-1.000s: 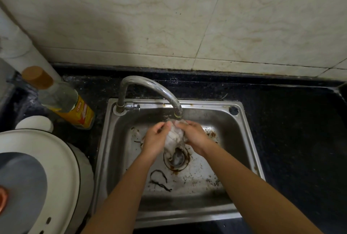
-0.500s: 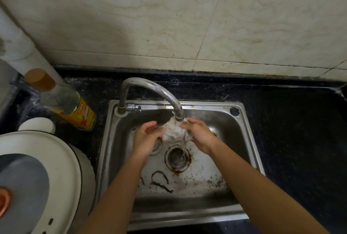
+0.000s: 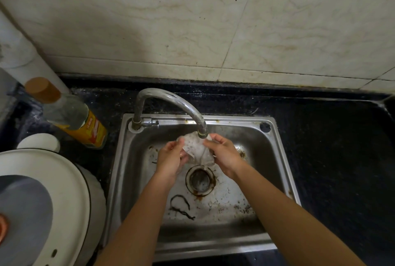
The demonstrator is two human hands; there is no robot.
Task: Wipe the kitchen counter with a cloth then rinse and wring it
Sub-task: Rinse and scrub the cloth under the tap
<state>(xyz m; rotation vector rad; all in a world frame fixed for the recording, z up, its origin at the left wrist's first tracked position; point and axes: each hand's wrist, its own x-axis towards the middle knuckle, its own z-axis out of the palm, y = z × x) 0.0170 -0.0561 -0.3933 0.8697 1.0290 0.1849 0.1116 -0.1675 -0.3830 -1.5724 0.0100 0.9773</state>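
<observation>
Whereas 1 second ago it was bunched low over the drain, the cloth [image 3: 197, 148] is now spread under the tap [image 3: 202, 133], pinched by the left hand [image 3: 171, 156] and right hand [image 3: 224, 154]; rinsing is judged underway, wringing not yet done.

A single head-worn wide-angle camera looks steeply down and forward from close above the sink [image 3: 277, 137], facing the tiled wall [image 3: 192, 20]; the counter [image 3: 342, 159] curves away at the frame's edges.
</observation>
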